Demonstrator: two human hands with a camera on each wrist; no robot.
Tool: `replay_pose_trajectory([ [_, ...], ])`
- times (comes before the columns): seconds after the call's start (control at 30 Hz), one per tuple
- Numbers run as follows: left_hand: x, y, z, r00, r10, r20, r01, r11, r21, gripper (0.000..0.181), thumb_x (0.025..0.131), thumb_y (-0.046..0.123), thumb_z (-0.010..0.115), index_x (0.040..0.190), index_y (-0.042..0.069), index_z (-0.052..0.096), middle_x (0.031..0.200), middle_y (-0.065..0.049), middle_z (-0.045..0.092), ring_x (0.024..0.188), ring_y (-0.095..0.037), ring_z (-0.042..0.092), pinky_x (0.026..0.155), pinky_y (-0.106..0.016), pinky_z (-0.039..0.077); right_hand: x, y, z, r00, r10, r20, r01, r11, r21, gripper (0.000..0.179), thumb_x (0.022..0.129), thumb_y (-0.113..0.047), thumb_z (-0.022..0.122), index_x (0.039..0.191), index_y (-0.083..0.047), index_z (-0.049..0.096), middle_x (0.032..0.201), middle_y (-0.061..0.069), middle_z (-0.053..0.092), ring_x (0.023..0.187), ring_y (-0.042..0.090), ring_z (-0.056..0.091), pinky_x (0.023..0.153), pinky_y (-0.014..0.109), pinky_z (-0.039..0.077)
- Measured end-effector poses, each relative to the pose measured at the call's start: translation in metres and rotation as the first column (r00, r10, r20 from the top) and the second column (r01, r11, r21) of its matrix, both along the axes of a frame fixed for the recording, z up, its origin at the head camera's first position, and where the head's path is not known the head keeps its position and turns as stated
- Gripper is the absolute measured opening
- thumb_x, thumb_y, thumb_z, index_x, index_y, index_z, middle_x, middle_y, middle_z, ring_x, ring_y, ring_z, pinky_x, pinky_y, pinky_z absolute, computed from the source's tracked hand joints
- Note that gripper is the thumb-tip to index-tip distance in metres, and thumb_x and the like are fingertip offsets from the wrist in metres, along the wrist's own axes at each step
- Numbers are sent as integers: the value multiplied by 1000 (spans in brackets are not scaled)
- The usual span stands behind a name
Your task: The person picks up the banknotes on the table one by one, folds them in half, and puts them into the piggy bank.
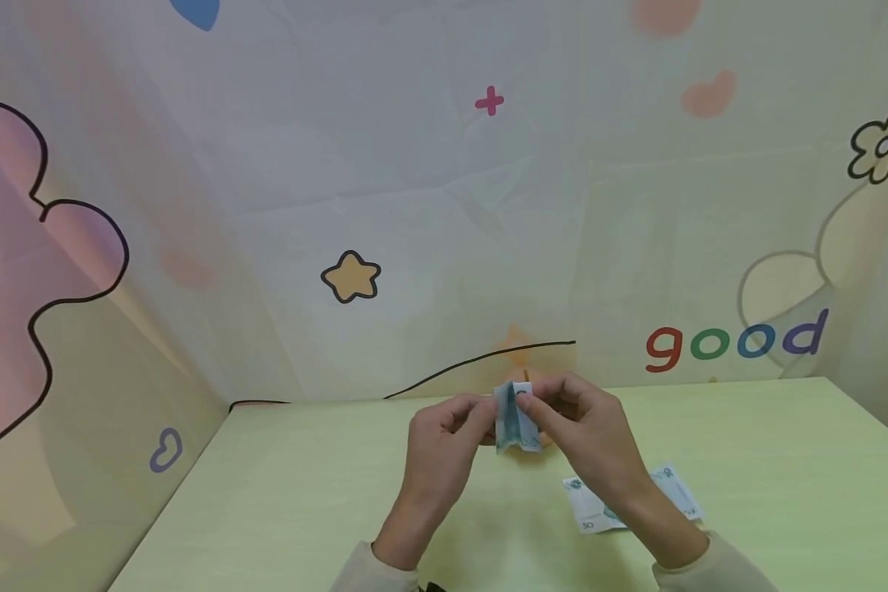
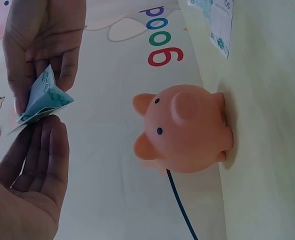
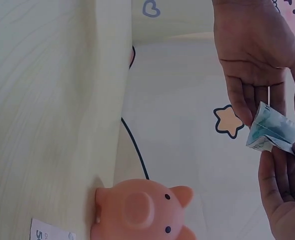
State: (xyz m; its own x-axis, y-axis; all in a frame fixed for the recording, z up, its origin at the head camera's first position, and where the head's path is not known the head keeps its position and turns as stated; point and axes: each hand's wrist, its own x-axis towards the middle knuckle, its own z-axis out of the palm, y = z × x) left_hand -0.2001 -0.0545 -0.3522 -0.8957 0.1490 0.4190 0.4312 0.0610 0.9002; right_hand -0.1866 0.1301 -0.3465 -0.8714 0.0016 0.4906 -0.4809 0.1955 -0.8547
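1. Reference: head view, clock centred on the folded note. Pale yellow-green, smooth, faintly grained tabletop point(image 1: 281, 485) spreads from 7 to 9 o'clock and beyond.
2. Left hand point(image 1: 447, 448), 8 o'clock: fingers bent against the back of the note, grasping its left side. Thumb sits at that edge; wrist views suggest it is slightly clear, so presumably a light, steadying hold.
3. Blue-green and white, creased paper banknote point(image 1: 511, 419), at centre: held up off the tabletop between both hands, folded lengthwise into an angled, springy-looking strip. Likely gripped from two sides because thin paper would unfold.
4. Orange-pink, rounded, smooth, plastic-looking pig figure point(image 2: 185, 130): mostly hidden behind the note; the left wrist view shows it upright on stubby feet, snout and ears plain. Wide base probably keeps it stable.
5. Right hand point(image 1: 592, 427), between 3 and 4 o'clock: thumb and fingers pinch the note's right side, apparently controlling the crease.
6. Flat white-and-green paper banknote marked 50 point(image 1: 588, 506), 4 o'clock: lies on the tabletop, partly covered by the right forearm.
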Motion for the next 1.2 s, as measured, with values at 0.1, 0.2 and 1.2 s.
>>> replay_pose_trajectory([
  [0.1, -1, 0, 0, 1000, -23, 7, 23, 999, 34, 27, 106, 11, 58, 105, -1, 82, 96, -7, 78, 83, -19, 75, 78, -32, 65, 0, 0, 0, 1000, 8, -4, -8, 1000, -4, 12, 99, -10, 77, 103, 0, 71, 103, 10, 75, 90, 17, 72, 78, 22, 60],
  [0.2, -2, 0, 0, 1000, -12, -28, 13, 1000, 4, 19, 103, 8, 65, 105, 1, 82, 94, -6, 79, 81, -18, 75, 76, -29, 64, -1, 0, 0, 1000, 13, -8, -13, 1000, -7, 11, 99, -9, 77, 103, 0, 71, 105, 11, 75, 93, 16, 72, 79, 22, 60],
  [1.2, -4, -1, 0, 998, -29, 55, 27, 999, 40, 17, 95, 11, 82, 101, -3, 74, 92, -6, 70, 84, -16, 65, 74, -27, 62, 3, 2, 5, 991, 85, 106, -82, 996, -31, 21, 108, -18, 65, 116, 1, 72, 104, 11, 75, 91, 23, 74, 86, 29, 61],
])
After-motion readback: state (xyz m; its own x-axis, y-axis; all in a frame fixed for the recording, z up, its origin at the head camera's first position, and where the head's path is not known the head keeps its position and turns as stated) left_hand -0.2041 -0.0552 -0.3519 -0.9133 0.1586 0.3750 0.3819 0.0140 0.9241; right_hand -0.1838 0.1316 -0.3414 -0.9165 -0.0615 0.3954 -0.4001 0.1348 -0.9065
